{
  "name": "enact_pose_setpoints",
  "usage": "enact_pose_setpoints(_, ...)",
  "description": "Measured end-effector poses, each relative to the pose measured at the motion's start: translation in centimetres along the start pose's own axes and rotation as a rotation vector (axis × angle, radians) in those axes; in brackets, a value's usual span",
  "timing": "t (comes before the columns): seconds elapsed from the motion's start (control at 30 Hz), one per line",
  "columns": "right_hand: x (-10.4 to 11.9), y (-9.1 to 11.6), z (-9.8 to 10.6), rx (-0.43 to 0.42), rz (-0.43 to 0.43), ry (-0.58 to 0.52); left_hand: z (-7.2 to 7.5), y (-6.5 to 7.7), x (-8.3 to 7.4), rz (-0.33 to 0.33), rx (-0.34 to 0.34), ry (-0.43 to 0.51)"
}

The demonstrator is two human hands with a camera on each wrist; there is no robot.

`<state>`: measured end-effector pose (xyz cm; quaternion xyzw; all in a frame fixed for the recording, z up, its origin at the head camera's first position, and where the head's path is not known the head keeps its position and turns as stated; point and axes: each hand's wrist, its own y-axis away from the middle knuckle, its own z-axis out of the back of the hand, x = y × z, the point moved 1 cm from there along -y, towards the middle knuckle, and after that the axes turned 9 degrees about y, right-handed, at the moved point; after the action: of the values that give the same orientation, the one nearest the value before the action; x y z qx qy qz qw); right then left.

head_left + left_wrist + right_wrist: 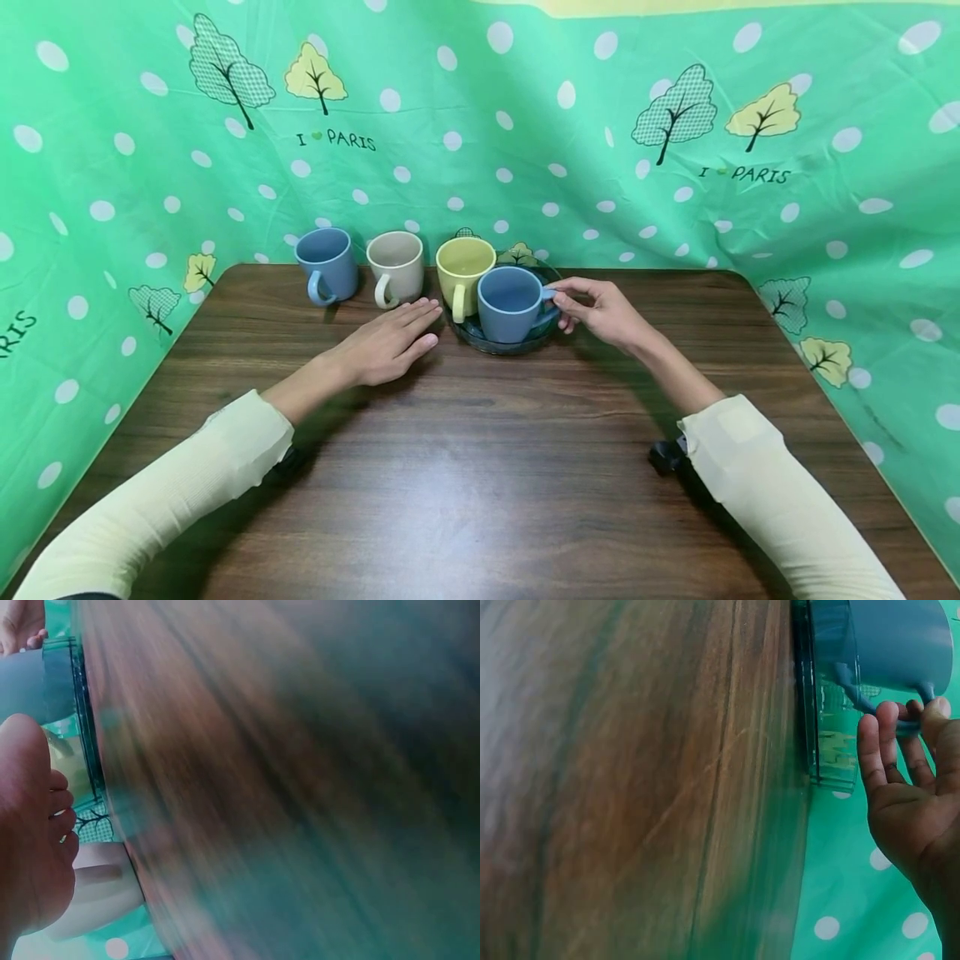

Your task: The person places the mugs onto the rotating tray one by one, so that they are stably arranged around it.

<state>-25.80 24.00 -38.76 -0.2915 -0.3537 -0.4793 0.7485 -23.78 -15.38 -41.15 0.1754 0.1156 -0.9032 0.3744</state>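
Observation:
My right hand (604,313) pinches the handle of a blue mug (510,310) between thumb and fingers. That mug stands upright inside a clear glass dish (504,345), beside a yellow mug (467,265) that is also in the dish. In the right wrist view, the fingertips meet at the blue handle (900,724), next to the dish wall. To the left of the dish, my left hand (386,343) hovers low over the table with straight fingers and holds nothing. Its fingertips are in front of a white mug (397,271).
Another blue mug (327,265) stands at the back left of the brown wooden table (450,467), its handle toward me. Right behind the table's far edge hangs a green dotted curtain (480,108), which also runs along both sides.

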Motion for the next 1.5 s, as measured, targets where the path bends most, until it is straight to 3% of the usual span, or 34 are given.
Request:
enact_pose_setpoints(0.2,-0.7,0.4,1.0,-0.045,0.010,0.060,0.0,0.4,-0.5,0.012,-0.018,0.033)
enact_pose_setpoints(0.4,-1.5,0.4,2.2,-0.072,-0.033,0.183,0.1,1.1,-0.9,0.059,-0.045,0.071)
enact_pose_setpoints(0.67,-2.4,0.0,2.8,0.021,-0.095,0.303,0.0,1.8,-0.8,0.082,-0.083,0.090)
enact_pose_setpoints(1.1,-3.0,-1.0,2.5,0.078,-0.033,0.405,0.6,2.8,-0.8,0.159,-0.142,0.165)
enact_pose_setpoints(1.5,-3.2,-1.4,2.3,0.127,-0.059,0.412,1.4,3.8,-0.4,0.240,-0.187,0.247)
